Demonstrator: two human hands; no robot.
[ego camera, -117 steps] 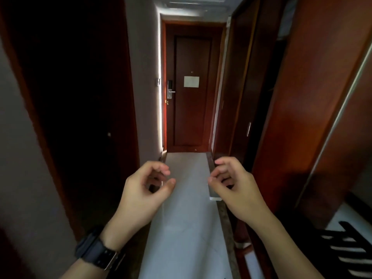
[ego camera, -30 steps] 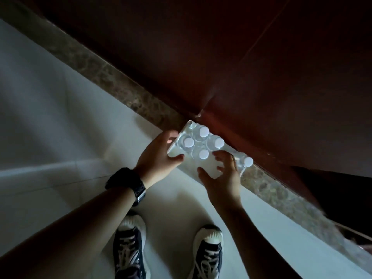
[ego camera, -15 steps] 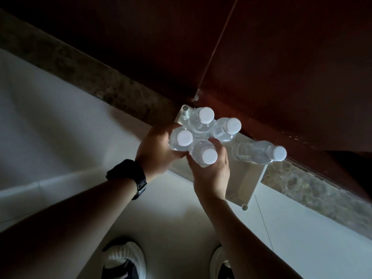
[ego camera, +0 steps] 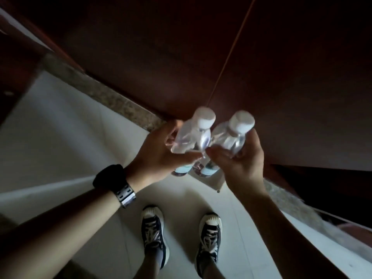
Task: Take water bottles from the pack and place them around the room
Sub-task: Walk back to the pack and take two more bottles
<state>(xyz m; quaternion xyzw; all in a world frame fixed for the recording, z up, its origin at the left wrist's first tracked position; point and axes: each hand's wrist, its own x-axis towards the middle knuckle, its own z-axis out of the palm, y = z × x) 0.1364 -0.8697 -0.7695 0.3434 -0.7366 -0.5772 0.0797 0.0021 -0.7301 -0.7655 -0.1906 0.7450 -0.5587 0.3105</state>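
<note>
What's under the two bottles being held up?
Under the bottles, between the left hand and right hand, part of the pack shows on the floor. Whatever remains inside it is hidden.

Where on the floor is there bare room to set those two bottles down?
The pale floor lies bare between the stone border strip and the left forearm. It is crowded under the left hand and right hand, where the pack sits, and by the shoes.
</note>
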